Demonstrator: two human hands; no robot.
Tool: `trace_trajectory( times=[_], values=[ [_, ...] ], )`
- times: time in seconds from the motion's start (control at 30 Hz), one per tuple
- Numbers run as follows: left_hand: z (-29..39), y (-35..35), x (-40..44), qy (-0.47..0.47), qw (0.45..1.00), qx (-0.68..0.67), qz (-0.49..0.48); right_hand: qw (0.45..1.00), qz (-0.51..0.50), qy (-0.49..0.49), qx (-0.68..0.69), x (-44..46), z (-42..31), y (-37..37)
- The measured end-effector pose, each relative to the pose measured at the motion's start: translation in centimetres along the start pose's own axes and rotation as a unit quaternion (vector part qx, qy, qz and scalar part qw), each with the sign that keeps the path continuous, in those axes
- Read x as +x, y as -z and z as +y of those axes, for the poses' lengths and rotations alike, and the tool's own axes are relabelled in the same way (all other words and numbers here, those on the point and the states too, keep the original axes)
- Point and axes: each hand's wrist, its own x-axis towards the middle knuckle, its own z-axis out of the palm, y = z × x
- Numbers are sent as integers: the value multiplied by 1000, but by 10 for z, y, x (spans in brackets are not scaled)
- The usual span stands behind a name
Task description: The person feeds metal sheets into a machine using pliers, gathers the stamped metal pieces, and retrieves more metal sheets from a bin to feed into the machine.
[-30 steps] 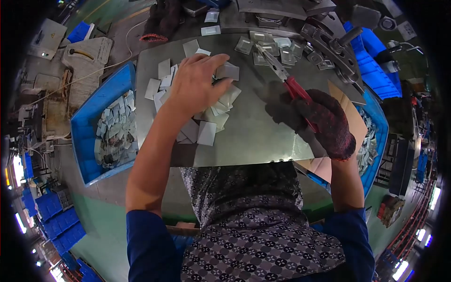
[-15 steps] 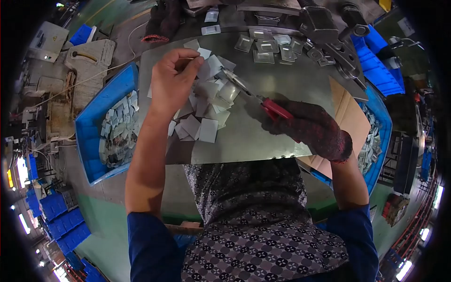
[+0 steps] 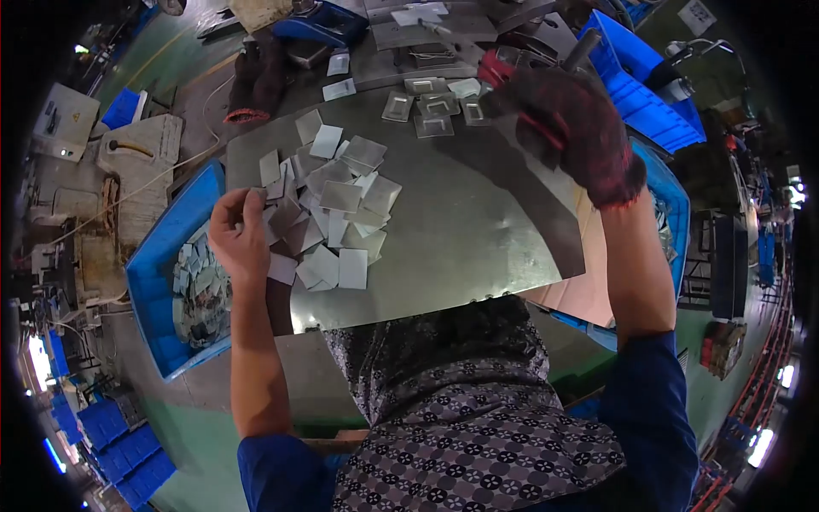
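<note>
My right hand, in a dark red-and-black glove, is closed round red-handled pliers. Their jaws reach over the press area at the top, beside a thin pale metal plate; whether they grip it I cannot tell. My bare left hand is by the table's left edge, its fingers curled and no plate visible in them. Right of it lies a loose pile of flat square metal plates. Several formed plates with recessed middles lie at the table's back.
The metal table spans the middle. A blue bin of metal pieces stands left; another blue bin stands right, behind cardboard. A dark glove lies at the back left. A blue crate is at the back right.
My right hand has moved up and forward with the pliers, from beside the pile to the press area. My left hand has drawn back to the left, away from the plates. The view has shifted.
</note>
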Motion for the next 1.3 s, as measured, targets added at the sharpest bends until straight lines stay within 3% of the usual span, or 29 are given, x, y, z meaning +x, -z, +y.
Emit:
trace_trajectory(
  times=[0.03,0.07,0.17,0.27,0.3,0.33,0.4,0.43,0.5,0.57,0.6,0.63,0.7,0.8,0.83,0.9,0.93,1.0,1.03,1.1,1.2,1.23,1.3],
  values=[
    [-3,1,-2,-3,1000,4,23,992,-15,-106,69,9,1,5],
    [-1,0,-2,12,999,-26,39,978,31,-135,154,23,3,4],
    [-2,0,-1,5,999,29,33,983,17,-166,76,35,-24,7],
    [-2,0,-3,4,999,21,38,947,70,-209,234,26,2,10],
    [0,1,-4,8,999,20,43,993,69,-33,94,16,14,16],
    [5,0,-3,8,999,39,35,986,64,147,-49,7,23,22],
    [6,0,-6,11,998,58,26,928,53,319,-186,-2,20,23],
    [5,0,-5,9,998,49,28,992,16,126,20,-8,10,21],
    [6,-2,-3,1,999,42,22,971,-11,-78,228,-6,-2,17],
    [3,-3,-3,14,1000,4,27,943,44,-203,258,16,-2,13],
    [4,-2,-2,12,1000,5,26,943,46,-202,259,21,13,14],
    [4,-2,-3,9,1000,14,26,992,27,-31,117,25,35,13],
    [1,-1,-4,8,999,22,29,989,3,143,-32,32,47,12],
    [-2,0,-3,6,1000,18,18,996,4,58,74,45,34,11],
    [-1,0,-3,12,1000,13,18,998,-32,-45,10,54,18,14],
    [1,-1,-3,18,1000,8,18,985,-69,-148,-54,54,19,11],
    [1,-1,-3,16,1000,6,17,996,-20,-37,75,47,21,1],
    [1,0,-3,16,1000,4,19,976,26,74,202,44,20,-4],
    [2,0,-3,18,1000,1,21,946,112,-153,263,51,-22,-7],
    [1,0,-5,21,1000,-3,21,855,192,-373,306,51,-37,-8],
    [-1,1,-4,17,1000,-7,18,875,148,-280,365,43,0,0],
    [-1,1,-4,22,999,-12,20,934,91,-221,267,42,8,4],
    [0,0,-3,25,999,-18,23,974,34,-155,163,32,20,6]
  ],
)
